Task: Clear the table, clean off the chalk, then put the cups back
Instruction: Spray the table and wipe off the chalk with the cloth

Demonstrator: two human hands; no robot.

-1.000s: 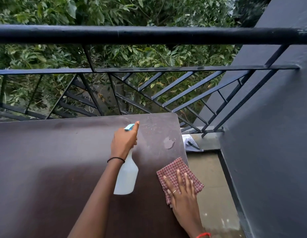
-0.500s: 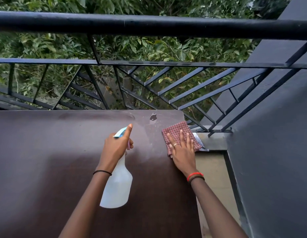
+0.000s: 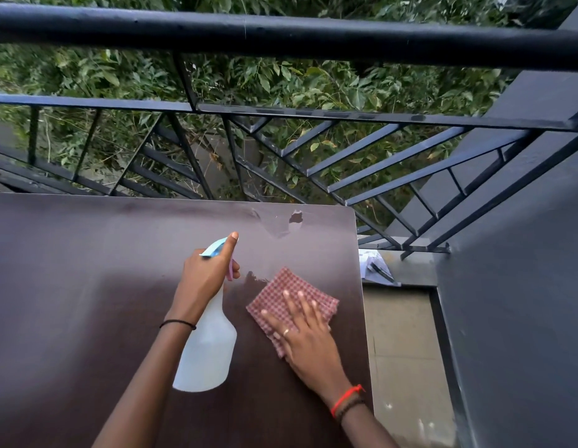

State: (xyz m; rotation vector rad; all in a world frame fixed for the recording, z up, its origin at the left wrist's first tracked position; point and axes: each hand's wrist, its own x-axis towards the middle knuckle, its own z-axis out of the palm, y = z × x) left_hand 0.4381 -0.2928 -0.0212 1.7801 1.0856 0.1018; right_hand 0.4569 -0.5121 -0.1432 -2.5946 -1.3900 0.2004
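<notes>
While the left hand grips a spray bottle above the table, the right hand presses flat on a checked cloth; wet patches lie farther off.

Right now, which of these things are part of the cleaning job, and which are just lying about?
Part of the job:
spray bottle, gripped by the left hand
checked cloth, pressed flat under the right hand
table, with a pale smear near its far edge

Just lying about:
papers on the ledge beyond the table
railing
leaves
</notes>
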